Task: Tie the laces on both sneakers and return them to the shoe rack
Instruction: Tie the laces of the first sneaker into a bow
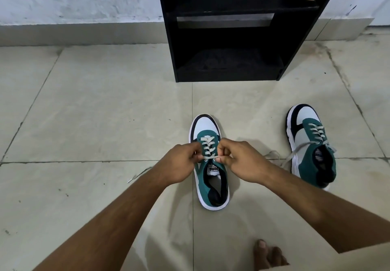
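So we've got both hands down on the near sneaker (207, 163), which sits on the floor (95, 112) w/ its toe pointing at the shoe rack (228, 38) — prob. so the lacing faces us and each end falls to its own side. Left hand (179, 163) pinches one end of the lace (207, 158) at the top eyelets, grip closed tight on it; right hand (238, 161) does the same on the other end, thumb and forefinger shut on the lace right by the tongue. The two grips nearly touch over the throat of the shoe, which we read as drawing the first cross snug, or starting the knot; can't tell which, fingers hide the crossing.

Second sneaker (310, 146) stands well apart to the right, also toe toward the rack, its lace ends (282, 157) trailing loose on the floor, so untied and waiting its turn. Rack stands just beyond both shoes, shelves dark, contents hard to make out. Keeping the shoes close in front of it makes sense: short carry once both are tied. We judge the task early — no bow visible on either shoe yet.
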